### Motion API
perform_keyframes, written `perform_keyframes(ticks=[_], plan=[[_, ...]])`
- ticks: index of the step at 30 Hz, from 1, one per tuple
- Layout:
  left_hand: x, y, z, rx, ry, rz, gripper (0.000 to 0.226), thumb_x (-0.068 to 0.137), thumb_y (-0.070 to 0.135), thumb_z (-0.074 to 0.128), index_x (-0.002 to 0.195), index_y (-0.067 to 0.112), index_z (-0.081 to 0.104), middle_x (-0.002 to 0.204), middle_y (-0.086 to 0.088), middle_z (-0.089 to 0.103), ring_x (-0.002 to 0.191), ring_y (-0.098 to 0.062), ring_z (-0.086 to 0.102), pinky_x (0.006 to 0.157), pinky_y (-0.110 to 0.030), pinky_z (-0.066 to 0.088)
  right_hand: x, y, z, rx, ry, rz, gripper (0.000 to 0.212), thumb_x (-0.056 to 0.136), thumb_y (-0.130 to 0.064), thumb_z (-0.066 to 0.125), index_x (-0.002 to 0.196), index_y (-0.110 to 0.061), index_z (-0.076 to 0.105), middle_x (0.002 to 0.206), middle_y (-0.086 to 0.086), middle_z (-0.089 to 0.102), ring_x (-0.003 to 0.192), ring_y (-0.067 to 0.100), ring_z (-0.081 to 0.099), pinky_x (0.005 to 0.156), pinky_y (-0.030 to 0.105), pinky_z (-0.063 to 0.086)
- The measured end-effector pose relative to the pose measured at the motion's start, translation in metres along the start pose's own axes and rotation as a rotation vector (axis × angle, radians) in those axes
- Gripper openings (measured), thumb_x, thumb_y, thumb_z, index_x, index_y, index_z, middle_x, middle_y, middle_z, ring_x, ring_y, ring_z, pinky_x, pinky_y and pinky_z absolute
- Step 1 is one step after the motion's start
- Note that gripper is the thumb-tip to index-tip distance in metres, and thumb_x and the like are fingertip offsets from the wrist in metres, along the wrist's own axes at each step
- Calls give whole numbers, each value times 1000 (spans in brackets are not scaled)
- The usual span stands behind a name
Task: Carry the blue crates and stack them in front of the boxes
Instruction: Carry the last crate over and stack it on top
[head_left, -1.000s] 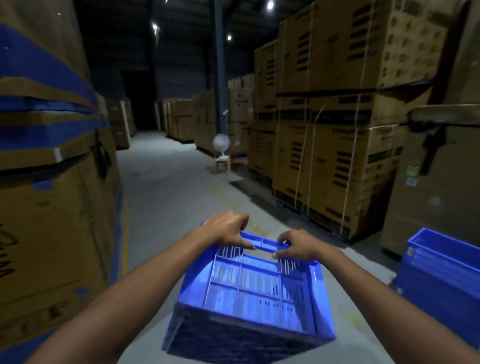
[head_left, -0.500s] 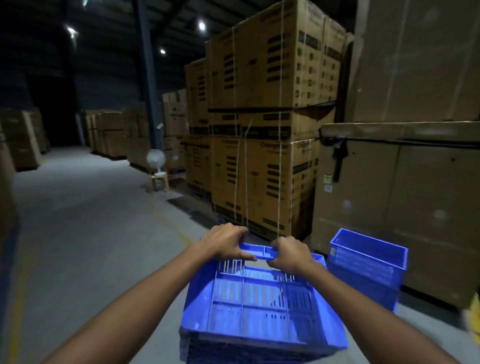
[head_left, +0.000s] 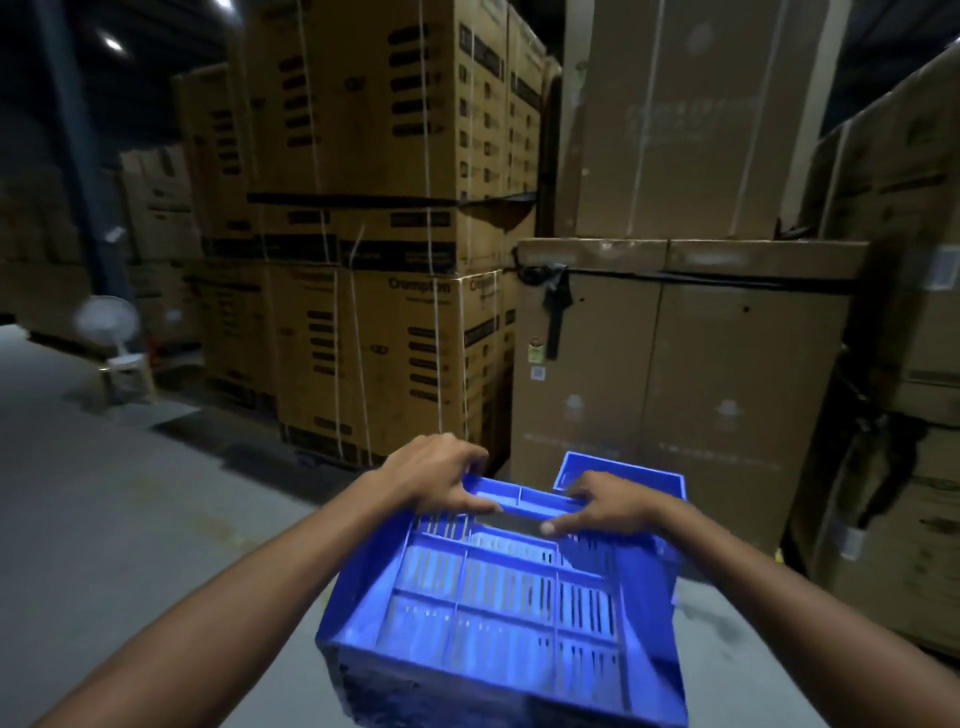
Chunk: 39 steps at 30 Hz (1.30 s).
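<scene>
I hold a blue slotted plastic crate (head_left: 498, 613) in front of me, tilted so its ribbed bottom faces up toward the camera. My left hand (head_left: 441, 478) and my right hand (head_left: 608, 506) both grip its far rim, fingers curled over the edge. Just beyond it a second blue crate (head_left: 618, 470) stands on the floor, open side up, mostly hidden behind the held crate and my right hand. It sits right in front of tall plain cardboard boxes (head_left: 670, 358).
Strapped stacks of printed cartons (head_left: 395, 260) rise at centre left on a pallet. More boxes (head_left: 904, 312) stand at the right. A white pedestal fan (head_left: 111, 322) on a small stool is at the left, beside open grey concrete floor (head_left: 119, 519).
The view has swung right and moved closer to the boxes. The floor crate has shifted from the right side to directly behind the held crate. Both hands keep the same grip.
</scene>
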<state>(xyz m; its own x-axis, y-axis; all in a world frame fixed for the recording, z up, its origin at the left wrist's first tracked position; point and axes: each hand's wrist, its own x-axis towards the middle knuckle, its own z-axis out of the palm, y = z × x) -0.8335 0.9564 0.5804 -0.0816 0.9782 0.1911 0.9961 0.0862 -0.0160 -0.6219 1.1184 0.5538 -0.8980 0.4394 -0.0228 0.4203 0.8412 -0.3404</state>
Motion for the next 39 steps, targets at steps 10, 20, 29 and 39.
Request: perform_keyframes(ticks=[10,20,29,39], plan=[[125,-35,62,232,371,-33,39,76,50,70,92,17,55,98,-7,53,95,-29,51,71,-39,41,80,67,26,205,340,341,68,59,-75,73,52,-15,43,46,0,38,46,15,40,51,34,25],[276,-6,181,-843,62,-694,53,89,52,55,80,2,67,89,-21,71,91,-38,66,77,-42,52,177,149,40,130,485,672,61,57,-71,75,68,-14,58,71,0,66,68,23,62,52,30,38],[443,19,193,-1208,-120,-925,44,69,37,82,95,5,66,84,-10,67,74,-25,67,66,-35,55,246,245,18,298,427,730,40,79,-47,66,99,-12,62,108,11,67,101,34,63,71,34,44],[531,-18,161,-760,-141,-767,27,51,25,69,68,8,57,72,-14,57,59,-24,53,54,-28,41,252,262,43,585,904,140,61,83,-71,51,123,-27,61,105,-11,71,97,11,66,80,30,52]])
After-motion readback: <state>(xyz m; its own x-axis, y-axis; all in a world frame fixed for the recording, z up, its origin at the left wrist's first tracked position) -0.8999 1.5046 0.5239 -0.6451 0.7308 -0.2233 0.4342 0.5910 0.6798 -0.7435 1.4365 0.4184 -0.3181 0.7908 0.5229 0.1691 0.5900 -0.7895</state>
